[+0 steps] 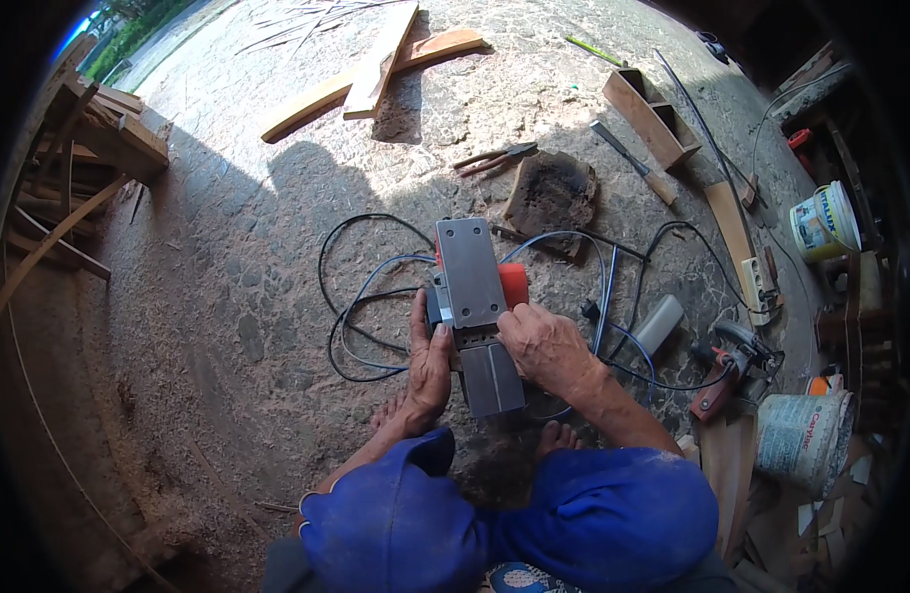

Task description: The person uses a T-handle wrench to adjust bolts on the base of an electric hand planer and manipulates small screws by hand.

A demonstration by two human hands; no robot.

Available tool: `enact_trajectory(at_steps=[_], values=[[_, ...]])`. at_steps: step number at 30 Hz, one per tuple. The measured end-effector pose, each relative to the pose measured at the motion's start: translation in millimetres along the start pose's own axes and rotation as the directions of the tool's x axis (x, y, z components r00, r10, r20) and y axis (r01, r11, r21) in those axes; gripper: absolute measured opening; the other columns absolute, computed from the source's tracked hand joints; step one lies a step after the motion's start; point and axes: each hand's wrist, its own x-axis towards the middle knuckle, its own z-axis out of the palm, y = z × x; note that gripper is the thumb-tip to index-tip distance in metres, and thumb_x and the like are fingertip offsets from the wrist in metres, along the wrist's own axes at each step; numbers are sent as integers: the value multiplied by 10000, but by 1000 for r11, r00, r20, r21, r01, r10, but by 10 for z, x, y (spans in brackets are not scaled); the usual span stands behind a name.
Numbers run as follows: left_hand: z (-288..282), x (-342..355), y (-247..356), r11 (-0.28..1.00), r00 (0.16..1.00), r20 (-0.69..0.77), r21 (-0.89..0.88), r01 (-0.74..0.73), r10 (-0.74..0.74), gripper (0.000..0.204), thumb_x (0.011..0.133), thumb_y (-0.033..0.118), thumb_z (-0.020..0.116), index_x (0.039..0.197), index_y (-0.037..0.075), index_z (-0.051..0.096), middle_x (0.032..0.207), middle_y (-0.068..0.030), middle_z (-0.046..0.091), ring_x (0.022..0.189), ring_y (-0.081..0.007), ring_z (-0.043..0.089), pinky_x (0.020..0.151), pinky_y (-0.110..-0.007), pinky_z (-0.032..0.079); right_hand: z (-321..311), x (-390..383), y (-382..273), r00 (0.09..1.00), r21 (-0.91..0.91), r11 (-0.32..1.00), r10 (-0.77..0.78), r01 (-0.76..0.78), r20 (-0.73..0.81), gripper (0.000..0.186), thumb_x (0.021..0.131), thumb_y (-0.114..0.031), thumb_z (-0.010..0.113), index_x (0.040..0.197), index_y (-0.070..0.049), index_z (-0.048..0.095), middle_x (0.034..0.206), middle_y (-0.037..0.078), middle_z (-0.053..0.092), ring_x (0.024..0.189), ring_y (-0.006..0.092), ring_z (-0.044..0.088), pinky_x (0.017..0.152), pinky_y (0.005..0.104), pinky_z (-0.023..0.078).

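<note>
An electric hand planer (473, 267) is held upside down in front of my knees, its grey metal sole plates facing up. My left hand (430, 366) grips its left side, the thumb near the gap between the two plates. At that gap's right end is my right hand (552, 346), its fingers curled together. What they pinch, if anything, is hidden under them. An orange-red part (513, 285) of the planer shows just beyond the right hand. Loops of black and blue-grey cord (329, 331) lie on the ground around the tool.
A dark-topped wood block (552, 193), pliers (496, 158), a chisel (633, 163) and a wooden box (645, 119) lie ahead and to the right. A circular saw (724, 374) and buckets (799, 435) stand at right. Planks (327, 99) lie far ahead; stacked timber (109, 143) is at left.
</note>
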Motion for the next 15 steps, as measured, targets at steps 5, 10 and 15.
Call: enact_trajectory(at_steps=[5, 10, 15], values=[[100, 21, 41, 1000, 1000, -9, 2, 7, -7, 625, 1081, 132, 381, 1643, 109, 109, 1589, -150, 331, 1396, -241, 425, 1158, -369, 357, 79, -15, 84, 998, -48, 998, 27, -29, -49, 333, 967, -312, 647, 744, -79, 565, 696, 101, 604, 677, 268, 673, 607, 415, 569], [146, 19, 86, 997, 998, -39, 55, 53, -51, 624, 1070, 186, 363, 1637, 95, 120, 1529, -211, 409, 1357, -280, 488, 1148, -390, 386, 35, 3, 412, 970, 199, 949, 243, -243, 23, 489, 1022, -455, 570, 716, -82, 646, 691, 151, 662, 706, 308, 706, 649, 430, 571], [-35, 52, 2, 997, 997, -49, -41, 62, -64, 609, 1067, 180, 366, 1633, 112, 152, 1524, -207, 427, 1340, -302, 517, 1126, -416, 432, 412, -54, 985, 796, 576, 692, 594, -435, -112, 371, 1018, -353, 562, 891, -23, 672, 812, 201, 686, 794, 386, 693, 735, 470, 545]])
